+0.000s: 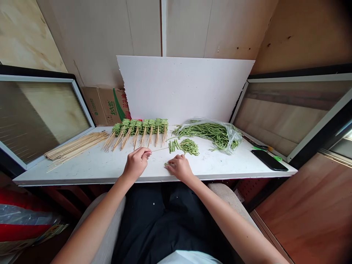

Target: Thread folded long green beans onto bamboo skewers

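Observation:
My left hand (136, 161) is closed in a pinch on the blunt end of a thin bamboo skewer (159, 149). The skewer points right, and a short row of cut green bean pieces (173, 146) sits side by side at its far end. My right hand (180, 168) is curled low over the white table, its fingers bent round a short bean piece (166, 164) whose green end shows at the fingertips. Just beyond that hand lies a heap of cut bean pieces (189, 146).
Finished bean skewers (143, 126) stand in a row at the back left, sticks toward me. Bare skewers (79, 145) lie further left. A clear plastic bag (232, 137) of long green beans (206, 130) is behind right. Scissors (254, 142) and a black phone (268, 160) lie far right.

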Tool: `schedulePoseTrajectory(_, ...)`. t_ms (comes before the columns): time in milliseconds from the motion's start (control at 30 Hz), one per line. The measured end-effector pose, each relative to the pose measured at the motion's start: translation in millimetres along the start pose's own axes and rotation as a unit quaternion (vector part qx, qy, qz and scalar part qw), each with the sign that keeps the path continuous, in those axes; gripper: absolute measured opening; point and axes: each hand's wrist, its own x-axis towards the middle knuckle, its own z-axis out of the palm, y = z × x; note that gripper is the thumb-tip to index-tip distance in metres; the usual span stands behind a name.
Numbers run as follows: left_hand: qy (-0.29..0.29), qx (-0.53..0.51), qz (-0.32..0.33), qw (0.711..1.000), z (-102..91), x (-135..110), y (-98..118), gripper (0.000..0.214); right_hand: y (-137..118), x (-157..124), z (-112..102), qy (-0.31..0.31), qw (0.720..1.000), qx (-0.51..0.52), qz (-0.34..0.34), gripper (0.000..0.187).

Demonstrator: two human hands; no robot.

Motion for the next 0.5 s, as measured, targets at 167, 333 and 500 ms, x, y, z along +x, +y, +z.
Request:
schedulePoseTrajectory(167, -0.003, 0.003, -0.003, 1.0, 1.1, -1.2, -2.1, 0.02, -1.8, -2.5, 8.2, 0.008, 0.999, -0.044, -0.012, 0.02)
schedulePoseTrajectory(333, -0.01, 0.008, -0.015, 1.0, 3.1, -3.5, -8.4, 0.021, -0.4, 1.2, 0.1, -0.008, 0.999, -0.02, 0.025, 0.015)
schedulePoseTrajectory(500, -0.025, 0.018, -0.027, 0.999, 4.3, -5.2, -15.1, 0.02, 13.9, 7.4, -2.2, 0.001, 1.0, -0.029, 0.001, 0.015)
